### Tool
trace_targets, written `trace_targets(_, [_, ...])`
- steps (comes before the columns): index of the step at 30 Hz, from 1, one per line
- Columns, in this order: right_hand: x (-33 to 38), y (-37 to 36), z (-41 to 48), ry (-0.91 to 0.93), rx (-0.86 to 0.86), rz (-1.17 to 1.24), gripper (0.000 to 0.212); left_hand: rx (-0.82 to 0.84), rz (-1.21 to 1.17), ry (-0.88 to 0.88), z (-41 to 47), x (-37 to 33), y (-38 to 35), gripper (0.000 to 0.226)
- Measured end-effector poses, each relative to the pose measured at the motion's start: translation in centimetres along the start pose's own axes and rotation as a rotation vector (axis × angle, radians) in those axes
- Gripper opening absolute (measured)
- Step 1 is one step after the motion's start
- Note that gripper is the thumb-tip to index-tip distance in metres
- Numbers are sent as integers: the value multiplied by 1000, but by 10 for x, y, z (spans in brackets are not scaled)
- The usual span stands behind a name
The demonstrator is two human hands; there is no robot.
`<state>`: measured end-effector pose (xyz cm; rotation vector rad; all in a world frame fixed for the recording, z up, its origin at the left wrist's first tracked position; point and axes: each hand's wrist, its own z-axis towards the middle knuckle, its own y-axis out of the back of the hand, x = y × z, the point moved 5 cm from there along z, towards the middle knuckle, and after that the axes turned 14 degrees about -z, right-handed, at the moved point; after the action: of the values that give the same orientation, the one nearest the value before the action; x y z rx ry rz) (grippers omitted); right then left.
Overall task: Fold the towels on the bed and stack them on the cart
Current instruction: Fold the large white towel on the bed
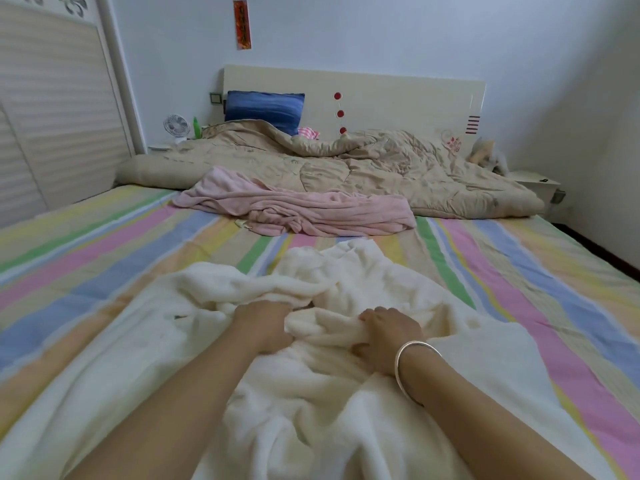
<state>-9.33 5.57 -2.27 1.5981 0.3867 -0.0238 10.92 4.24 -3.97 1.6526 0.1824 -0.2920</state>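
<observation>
Gripping the cream towel with both hands, left hand and right hand side by side at the middle of the heap, just apart, a raised roll of cloth bridging them. Fingers curled in and clamped on bunched pile: left ones half buried in a fold, right ones closed over the thick roll. Wearing a silver bangle on the right wrist.

Lying on the striped bed at 6 o'clock, directly under the hands, spilling out toward 7 and 5 o'clock past the lower edge of view and pushing one loose lobe up toward 12 o'clock. Looks thick, fluffy, off-white and heavily rumpled. No straight hem or corner plainly showing, so hard to call the long axis; probably running 6 to 12 o'clock, judging by the spread. About equally near to either hand, both being on it at its centre and not at an edge.

Likely calling next for hunting out an edge, then drawing the hands apart toward 9 and 3 o'clock to pull the cloth flat before any fold.

Farther off at 12 o'clock, well apart from the hands: a pink towel, crumpled and unfolded, stretched 9 to 3 o'clock, touching the beige quilt behind. No cart in view.
</observation>
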Motion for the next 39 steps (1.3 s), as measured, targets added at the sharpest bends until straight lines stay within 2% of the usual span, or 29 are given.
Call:
trace_targets(4, [44,30,10,137,-146,206,46,-302,270,257,-3,73,75,31])
trace_targets(7, [79,65,13,206,-309,355,44,-504,408,567,-32,169,147,27])
trace_targets(9, [87,79,17,184,-353,429,36,-618,339,736,-62,239,176,36])
trace_targets(10, [85,81,21,149,-345,476,32,-606,217,791,-74,267,178,49])
trace_targets(11, [82,80,24,109,-321,513,28,-500,78,803,-80,283,168,65])
trace_targets(13, [71,73,29,27,-269,536,26,-291,33,725,-77,278,133,82])
trace_targets(14, [64,68,29,-9,-244,528,26,-227,59,655,-71,260,113,78])
trace_targets(16, [49,58,26,-67,-206,510,26,-187,9,421,-58,201,77,58])
trace_targets(19, [29,47,14,-101,-185,530,27,-181,-217,43,-48,91,47,30])
trace_targets(21, [14,44,2,-101,-201,511,26,-170,-316,-132,-51,23,41,25])
trace_targets(24, [-15,39,-15,-126,-270,417,26,-199,-564,-277,-69,-52,48,31])
trace_targets(26, [-46,31,-26,-210,-275,321,28,-56,-636,-359,-85,-97,42,63])
trace_targets(27, [-64,27,-32,-276,-261,289,29,41,-520,-382,-92,-116,31,82])
trace_targets(29, [-100,12,-42,-420,-227,290,33,136,-190,-409,-102,-135,0,110])
trace_targets(31, [-130,-8,-51,-540,-189,333,37,187,13,-333,-104,-134,-36,120])
trace_targets(33, [-153,-32,-59,-634,-100,496,47,173,110,-258,-105,-134,-54,104])
trace_targets(35, [-160,-49,-65,-693,-19,714,60,92,146,-269,-98,-127,-55,64])
trace_targets(36, [-160,-54,-67,-708,21,811,58,6,218,-326,-88,-118,-55,52])
trace_targets(37, [-160,-58,-69,-741,49,915,55,-117,324,-416,-81,-108,-48,57])
trace_targets(39, [-155,-68,-72,-828,66,1158,51,-236,559,-352,-74,-60,-15,54])
